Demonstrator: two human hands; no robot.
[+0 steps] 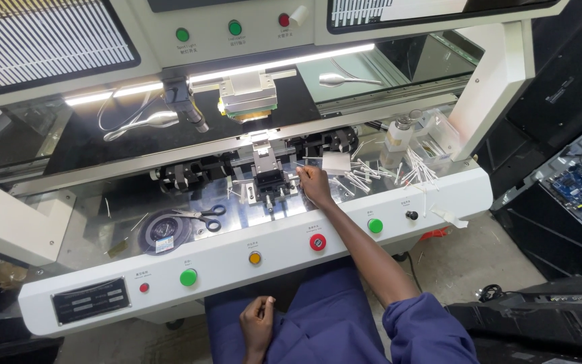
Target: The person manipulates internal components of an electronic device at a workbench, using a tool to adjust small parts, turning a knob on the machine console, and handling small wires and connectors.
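Observation:
My right hand (316, 185) reaches over the white front panel onto the shiny metal work plate (237, 219) of a bonding machine. Its fingertips touch the right side of the small black and silver clamp fixture (266, 180) at the plate's middle. Whether the fingers pinch anything I cannot make out. Just right of the hand lie a small white square sheet (336, 162) and several white swab sticks (362, 176). My left hand (257, 323) rests on my lap in blue trousers, fingers curled shut, holding nothing visible.
Scissors (205, 216) and a round tape reel (164, 231) lie on the plate's left. A small bottle (397, 138) and a clear box (439, 135) stand at the right. The front panel carries green (188, 277), yellow (255, 257) and red (317, 242) buttons. A press head (248, 96) hangs above.

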